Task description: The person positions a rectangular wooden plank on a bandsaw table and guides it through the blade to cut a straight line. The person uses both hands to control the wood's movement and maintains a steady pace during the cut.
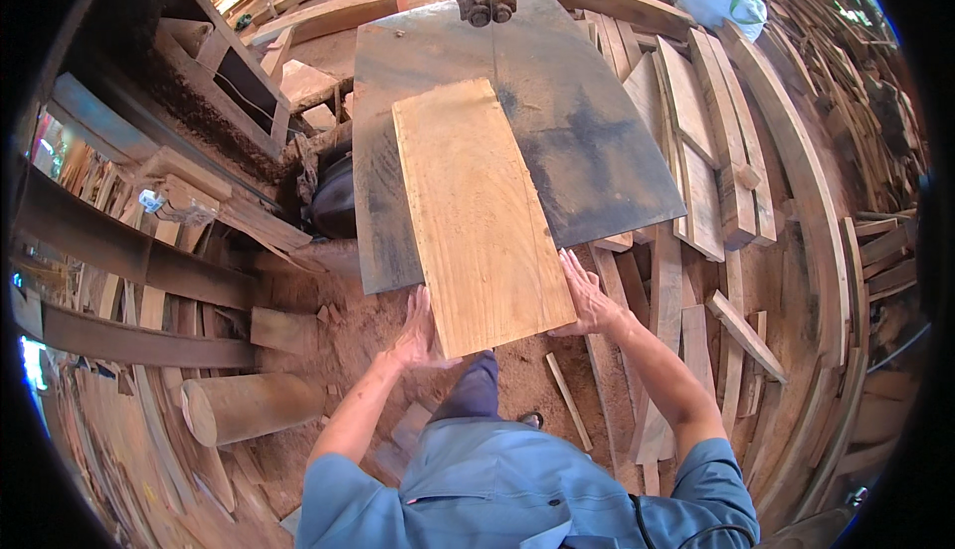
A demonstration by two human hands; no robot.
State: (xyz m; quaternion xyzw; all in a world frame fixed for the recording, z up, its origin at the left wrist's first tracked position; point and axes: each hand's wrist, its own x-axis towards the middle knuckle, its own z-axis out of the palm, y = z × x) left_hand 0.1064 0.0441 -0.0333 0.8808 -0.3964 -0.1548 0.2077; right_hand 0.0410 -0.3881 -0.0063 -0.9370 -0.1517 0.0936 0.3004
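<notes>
Both forearms rise from the lower part of the frame and reach up toward the near end of a thick, pale wooden board [484,221], one hand at each of its long sides. The left arm slants up and to the right; its hand [420,335] stands along the board's lower left edge, fingers pointing up the frame, thumb side at the near corner. The right arm, elbow bent out toward the lower right, slants up and to the left; its hand [589,298] lies against the lower right edge, fingers stretched upward and slightly apart. Board and shadow hide part of both hands, so whether the fingers clamp underneath I cannot tell, nor whether the left ones are together. The board fills the centre of the frame, its far part over a dark metal table [607,166], its near end jutting past the table's lower edge, above the blue shirt [487,484].
</notes>
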